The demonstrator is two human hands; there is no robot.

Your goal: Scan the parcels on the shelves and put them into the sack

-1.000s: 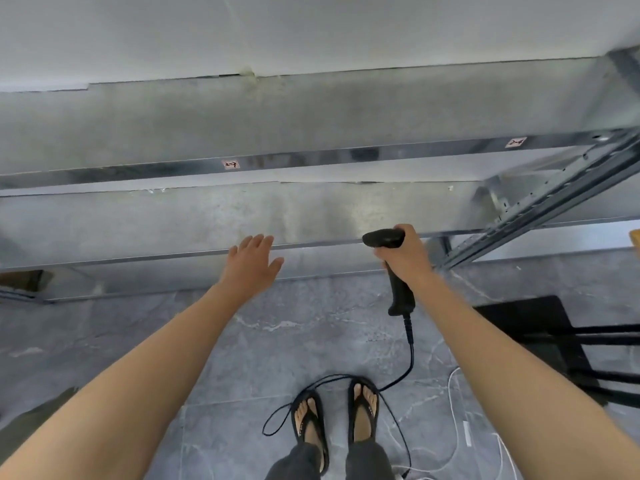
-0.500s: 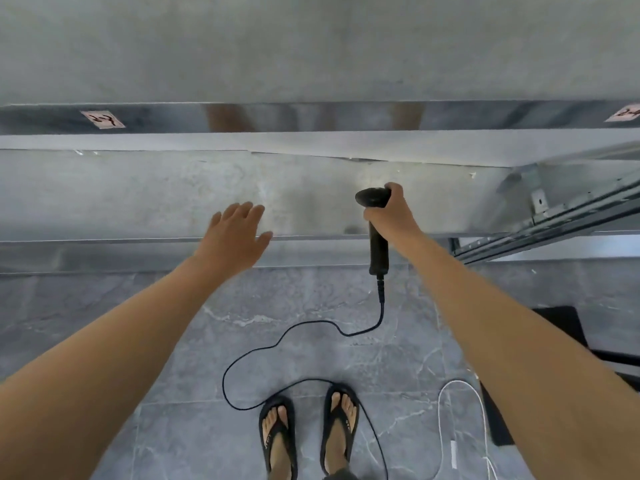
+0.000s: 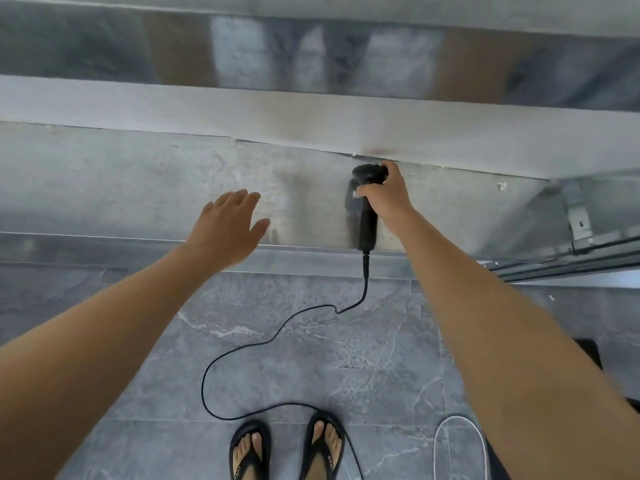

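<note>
Moving in closer, you've put both hands over the grey metal shelf (image 3: 138,188). R hand (image 3: 388,199) grips the black corded scanner (image 3: 367,216) near its back edge; L hand (image 3: 228,226) is flat & holds nothing. No parcel or sack in view.

black plastic handheld barcode scanner (image 3: 367,223), upright w/ head up, gripped by right hand (image 3: 389,199), over front of grey galvanised metal shelf (image 3: 121,185), its black cord (image 3: 365,282) hanging below shelf's front edge

Matt black plastic scanner (image 3: 366,209), dull grey sheet-metal shelf (image 3: 138,188) faintly reflective, grey veined stone-look floor tiles (image 3: 311,358) looked smooth, black rubbery sandals (image 3: 287,448)
</note>
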